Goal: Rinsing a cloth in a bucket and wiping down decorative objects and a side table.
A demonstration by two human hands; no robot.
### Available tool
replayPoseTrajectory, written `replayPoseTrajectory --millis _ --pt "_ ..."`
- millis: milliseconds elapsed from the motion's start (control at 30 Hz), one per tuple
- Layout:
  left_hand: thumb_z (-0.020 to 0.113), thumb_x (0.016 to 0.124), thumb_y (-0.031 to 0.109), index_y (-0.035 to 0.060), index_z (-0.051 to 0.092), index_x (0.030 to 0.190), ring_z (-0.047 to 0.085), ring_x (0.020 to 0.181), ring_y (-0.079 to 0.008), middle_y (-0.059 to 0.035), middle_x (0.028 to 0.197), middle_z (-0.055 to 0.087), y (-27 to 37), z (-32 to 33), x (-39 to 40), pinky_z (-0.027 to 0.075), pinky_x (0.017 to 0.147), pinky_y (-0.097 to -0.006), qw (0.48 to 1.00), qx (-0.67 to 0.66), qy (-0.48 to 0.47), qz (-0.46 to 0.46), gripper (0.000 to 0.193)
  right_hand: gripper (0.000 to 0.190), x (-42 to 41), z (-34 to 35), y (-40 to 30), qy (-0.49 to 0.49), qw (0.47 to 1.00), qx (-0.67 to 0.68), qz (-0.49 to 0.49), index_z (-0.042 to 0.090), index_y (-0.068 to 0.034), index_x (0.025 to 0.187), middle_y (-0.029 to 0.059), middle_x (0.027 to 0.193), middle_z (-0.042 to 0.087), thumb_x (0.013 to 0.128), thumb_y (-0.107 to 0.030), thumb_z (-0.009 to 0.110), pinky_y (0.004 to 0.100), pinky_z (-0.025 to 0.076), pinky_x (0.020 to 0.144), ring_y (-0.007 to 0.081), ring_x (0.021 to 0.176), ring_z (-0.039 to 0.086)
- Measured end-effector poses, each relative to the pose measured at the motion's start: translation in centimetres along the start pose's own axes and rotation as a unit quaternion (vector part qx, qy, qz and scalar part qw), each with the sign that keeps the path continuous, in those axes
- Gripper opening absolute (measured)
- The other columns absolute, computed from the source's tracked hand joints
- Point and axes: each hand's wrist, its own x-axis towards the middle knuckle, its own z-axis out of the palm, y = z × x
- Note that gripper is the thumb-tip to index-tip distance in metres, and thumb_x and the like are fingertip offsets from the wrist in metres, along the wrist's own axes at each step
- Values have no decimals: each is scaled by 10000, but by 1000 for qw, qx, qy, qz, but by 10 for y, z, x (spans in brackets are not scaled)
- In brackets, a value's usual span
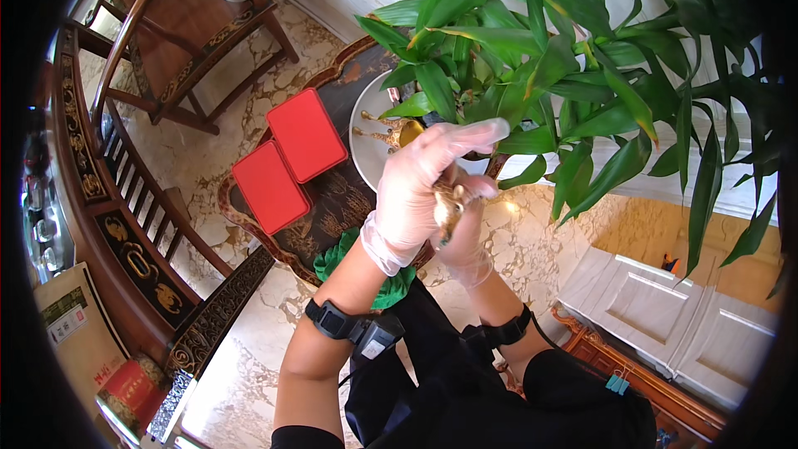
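Observation:
Clear plastic gloves cover both of my hands. My left hand (pixel 411 193) is raised above the table's edge, its fingers reaching to the right, around a small brown and cream animal figurine (pixel 449 209). Close against it, my right hand (pixel 464 243) is at the figurine's lower right side, partly hidden behind it and the left hand. Just beyond the left hand, a gold and brown spotted figurine (pixel 386 131) lies on a round white tray (pixel 368 162). A crumpled green cloth (pixel 396 287) is below my left wrist, at the table's edge.
Two red rectangular boxes (pixel 307 135) (pixel 271 187) lie on the dark, ornate table (pixel 336 212). A leafy green plant (pixel 499 43) overhangs the tray. Wooden chairs (pixel 181 31) stand at the left, and white cabinet doors (pixel 654 312) at the right.

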Motion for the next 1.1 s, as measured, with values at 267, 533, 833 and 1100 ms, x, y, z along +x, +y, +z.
replayPoseTrajectory --millis 267,533,833,1100 --pt "679 630 -50 93 473 1296 431 1210 -322 -143 1251 511 -33 -23 -33 353 1040 -390 969 163 130 -129 711 427 6 10 44 94 983 -125 95 584 73 1024 214 1031 612 762 -220 750 409 503 784 387 932 600" --pt "524 740 -84 49 442 1288 456 1163 -376 -189 1234 490 -72 -16 -49 386 991 -423 949 258 82 -165 569 436 23 21 42 100 950 -289 70 588 37 1007 205 979 628 724 -255 745 457 407 902 403 943 565" --pt "510 770 -95 33 441 1277 501 1109 -351 -188 1213 489 -109 -18 -55 421 950 -381 967 166 97 -165 528 488 26 32 61 105 942 -317 33 579 -13 1041 162 920 621 650 -214 792 441 441 748 357 833 563" --pt "512 801 -117 25 503 1206 547 1052 -276 -157 1179 514 -119 -20 -53 448 918 -331 973 124 126 -146 430 455 32 36 51 121 939 -321 -1 568 -29 1058 115 1020 605 700 -233 761 445 407 834 335 961 536"
